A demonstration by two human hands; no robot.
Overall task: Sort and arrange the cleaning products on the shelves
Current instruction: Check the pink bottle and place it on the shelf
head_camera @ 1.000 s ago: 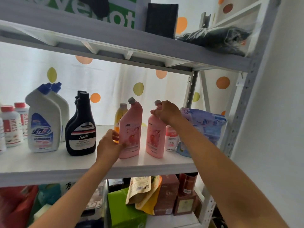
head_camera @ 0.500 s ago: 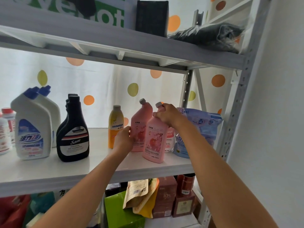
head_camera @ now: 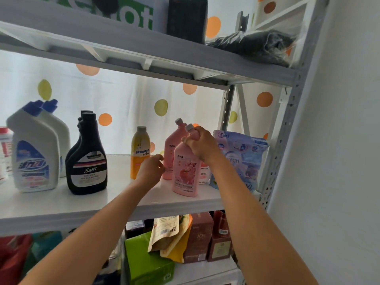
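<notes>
Person handling two pink bottles on the white shelf [head_camera: 61, 204].

The right hand [head_camera: 200, 144] is gripping the front pink bottle [head_camera: 186, 171] by its neck, just beside the rear pink bottle [head_camera: 173, 145]; the left hand [head_camera: 151, 168], fingers loosely curled and holding nothing, is hovering left of it.

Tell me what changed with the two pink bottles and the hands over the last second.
The left hand pushed the rear pink bottle back toward the yellow bottle, then let go; its fingers now hang loosely beside it. The right hand kept its grip on the neck of the front pink bottle, which now stands directly in front of the rear one. The black bottles, white bottles and blue pouch stayed put.
</notes>
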